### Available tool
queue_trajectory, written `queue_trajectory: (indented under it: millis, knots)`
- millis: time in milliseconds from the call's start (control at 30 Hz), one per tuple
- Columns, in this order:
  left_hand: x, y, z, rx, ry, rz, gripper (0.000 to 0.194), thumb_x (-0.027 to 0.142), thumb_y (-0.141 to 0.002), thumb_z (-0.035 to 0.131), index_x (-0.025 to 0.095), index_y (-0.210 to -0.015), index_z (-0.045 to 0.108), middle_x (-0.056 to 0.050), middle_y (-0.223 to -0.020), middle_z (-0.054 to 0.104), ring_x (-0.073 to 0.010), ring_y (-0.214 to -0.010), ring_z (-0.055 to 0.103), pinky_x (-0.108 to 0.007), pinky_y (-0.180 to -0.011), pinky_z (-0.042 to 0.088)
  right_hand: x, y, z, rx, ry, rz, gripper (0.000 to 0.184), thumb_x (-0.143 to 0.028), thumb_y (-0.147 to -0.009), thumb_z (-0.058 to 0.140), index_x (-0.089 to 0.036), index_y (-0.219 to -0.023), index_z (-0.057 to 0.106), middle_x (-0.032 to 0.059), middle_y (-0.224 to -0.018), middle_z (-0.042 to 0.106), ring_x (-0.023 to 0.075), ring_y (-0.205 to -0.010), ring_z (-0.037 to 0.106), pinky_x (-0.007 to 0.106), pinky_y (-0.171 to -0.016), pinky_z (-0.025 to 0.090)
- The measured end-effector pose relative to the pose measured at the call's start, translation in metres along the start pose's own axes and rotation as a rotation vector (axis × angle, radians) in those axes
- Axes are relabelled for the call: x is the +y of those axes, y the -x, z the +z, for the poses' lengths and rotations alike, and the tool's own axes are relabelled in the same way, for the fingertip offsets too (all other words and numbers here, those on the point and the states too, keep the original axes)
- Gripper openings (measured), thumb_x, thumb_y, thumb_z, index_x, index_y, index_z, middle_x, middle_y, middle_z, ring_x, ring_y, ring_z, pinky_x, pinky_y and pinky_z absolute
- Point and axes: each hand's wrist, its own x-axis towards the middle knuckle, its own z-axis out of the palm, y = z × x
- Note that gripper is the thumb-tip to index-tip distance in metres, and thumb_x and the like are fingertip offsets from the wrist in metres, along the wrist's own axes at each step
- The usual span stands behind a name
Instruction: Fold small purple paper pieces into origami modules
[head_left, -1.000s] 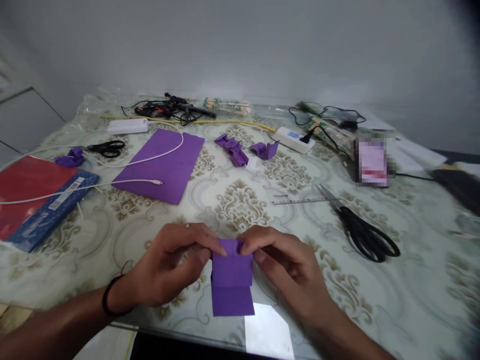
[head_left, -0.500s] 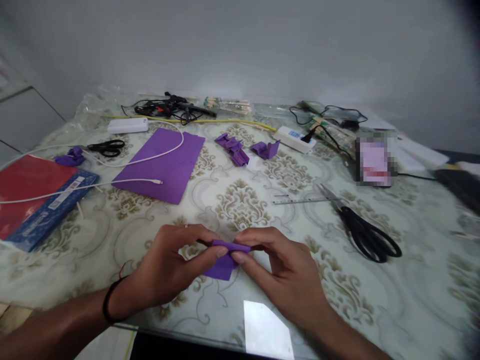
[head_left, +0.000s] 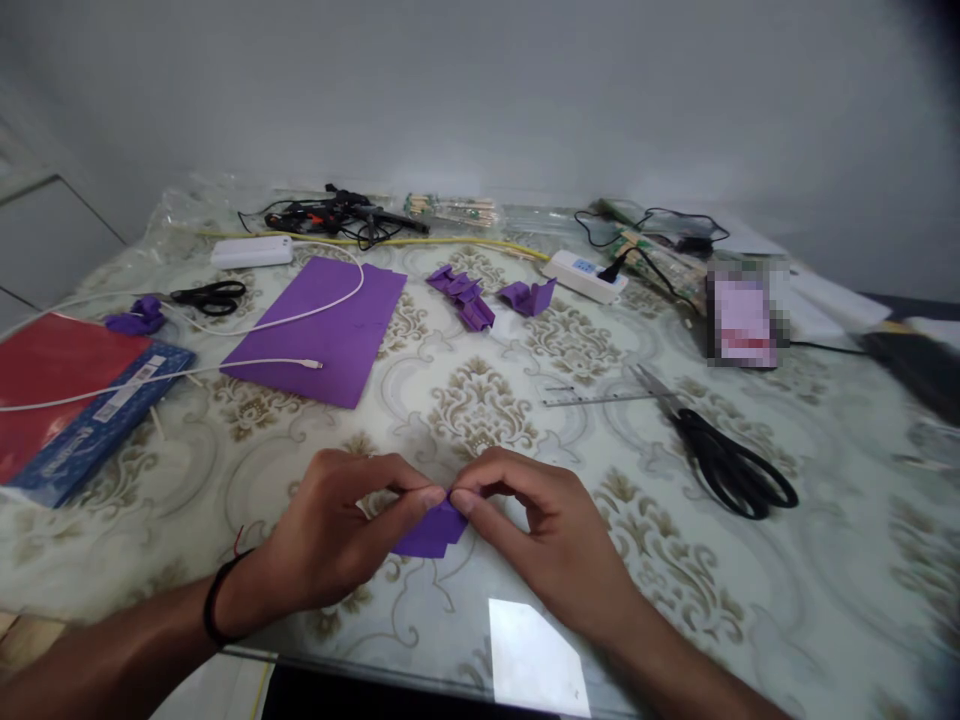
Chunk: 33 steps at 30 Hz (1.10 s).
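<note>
Between both hands is a small piece of purple paper (head_left: 427,535), its upper edge pinched and its lower part hanging toward me. My left hand (head_left: 349,525) grips it with thumb and forefinger, a dark band around the wrist. From the other side my right hand (head_left: 536,535) pinches the same edge, its fingertips close against the left ones. The fingers hide the fold at the top. Farther back lie a pleated purple paper strip (head_left: 465,297) and a smaller folded purple piece (head_left: 529,296). A large purple sheet (head_left: 322,330) rests to the left.
Black-handled scissors (head_left: 727,460) lie at right beside a clear ruler (head_left: 600,399). A second pair of scissors (head_left: 210,297), a red and blue paper pack (head_left: 97,420) and a white cable (head_left: 292,364) are at left. A white power strip (head_left: 585,275) sits at the back.
My hands have drawn closer together on the purple paper, the right one shifting left. The rolled upper edge that showed between the fingers is now mostly covered by the fingertips.
</note>
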Motion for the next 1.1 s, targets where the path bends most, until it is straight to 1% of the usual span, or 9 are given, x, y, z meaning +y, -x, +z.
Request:
queue_trajectory:
  millis: [267,400,467,600,667,767,867,1000,1100]
  knots:
    - [-0.005,-0.004,0.003,-0.01,0.042,-0.025,0.013,0.024,-0.098,0.074,0.023,-0.09,0.083,0.0,-0.081,0.084,-0.0151,-0.069,0.077,-0.023,-0.066,0.056,0.003,0.0,-0.005,0.022,0.036,-0.027,0.02,-0.024,-0.098,0.073,-0.023,-0.078,0.075,-0.0006,-0.072,0.074,0.016,-0.065,0.069,0.03,-0.063,0.052]
    - [-0.008,-0.006,0.002,0.19,-0.045,0.14,0.011,0.02,-0.092,0.08,0.024,-0.103,0.081,-0.002,-0.096,0.081,-0.0171,-0.088,0.076,-0.026,-0.082,0.058,0.006,0.002,-0.005,0.207,0.163,-0.306,0.014,-0.011,-0.095,0.075,-0.025,-0.095,0.08,0.0017,-0.082,0.078,0.0177,-0.072,0.072,0.031,-0.064,0.057]
    - [-0.005,-0.005,-0.002,0.261,-0.061,0.067,0.003,0.02,-0.094,0.076,0.022,-0.094,0.078,0.0,-0.085,0.076,-0.015,-0.079,0.071,-0.025,-0.076,0.055,0.005,0.005,-0.006,0.299,0.304,-0.476,0.021,-0.007,-0.095,0.075,-0.025,-0.105,0.08,0.0018,-0.082,0.078,0.0172,-0.069,0.071,0.031,-0.061,0.058]
    - [0.002,-0.005,-0.005,-0.044,0.199,-0.245,0.044,0.036,-0.108,0.049,0.019,-0.073,0.071,-0.001,-0.069,0.073,-0.0153,-0.066,0.068,-0.026,-0.066,0.054,0.003,0.008,-0.01,0.336,0.507,-0.661,0.021,-0.004,-0.094,0.076,-0.019,-0.108,0.079,0.0024,-0.08,0.079,0.0176,-0.068,0.073,0.032,-0.062,0.064]
    - [0.003,-0.007,-0.004,-0.183,0.338,-0.338,0.044,0.042,-0.106,0.051,0.019,-0.077,0.074,-0.003,-0.073,0.076,-0.0175,-0.07,0.071,-0.028,-0.069,0.056,0.002,0.007,-0.01,0.288,0.536,-0.726,0.017,-0.005,-0.095,0.076,-0.018,-0.107,0.078,0.0033,-0.083,0.082,0.0189,-0.073,0.077,0.032,-0.066,0.066]
    - [0.001,-0.008,0.0,-0.199,0.402,-0.384,0.033,0.038,-0.101,0.06,0.017,-0.079,0.074,-0.003,-0.074,0.077,-0.0174,-0.071,0.072,-0.028,-0.071,0.056,0.004,0.005,-0.008,0.206,0.536,-0.773,0.017,-0.007,-0.096,0.074,-0.019,-0.108,0.077,0.0033,-0.085,0.083,0.0195,-0.075,0.078,0.033,-0.068,0.067]
    - [-0.001,-0.009,0.0,-0.141,0.334,-0.382,0.032,0.034,-0.101,0.06,0.017,-0.076,0.071,-0.002,-0.073,0.077,-0.0167,-0.072,0.071,-0.027,-0.072,0.054,0.008,0.003,-0.004,0.195,0.429,-0.653,0.017,-0.015,-0.095,0.078,-0.021,-0.111,0.073,0.0037,-0.088,0.08,0.0197,-0.076,0.075,0.034,-0.069,0.066]
    - [-0.001,-0.008,-0.001,-0.139,0.206,-0.356,0.033,0.033,-0.101,0.059,0.017,-0.075,0.072,-0.003,-0.074,0.077,-0.0155,-0.069,0.069,-0.025,-0.065,0.048,0.014,0.0,0.0,0.3,0.04,-0.156,0.032,-0.029,-0.088,0.086,-0.028,-0.11,0.064,-0.0027,-0.084,0.069,0.0168,-0.071,0.07,0.031,-0.066,0.064]
    - [-0.004,-0.005,0.004,-0.192,0.108,-0.326,0.033,0.034,-0.102,0.06,0.017,-0.077,0.073,-0.003,-0.074,0.077,-0.0159,-0.07,0.068,-0.025,-0.064,0.048,0.016,-0.002,-0.002,0.227,-0.135,-0.013,0.016,-0.026,-0.09,0.082,-0.028,-0.098,0.068,-0.0032,-0.082,0.064,0.0155,-0.071,0.066,0.028,-0.063,0.06]
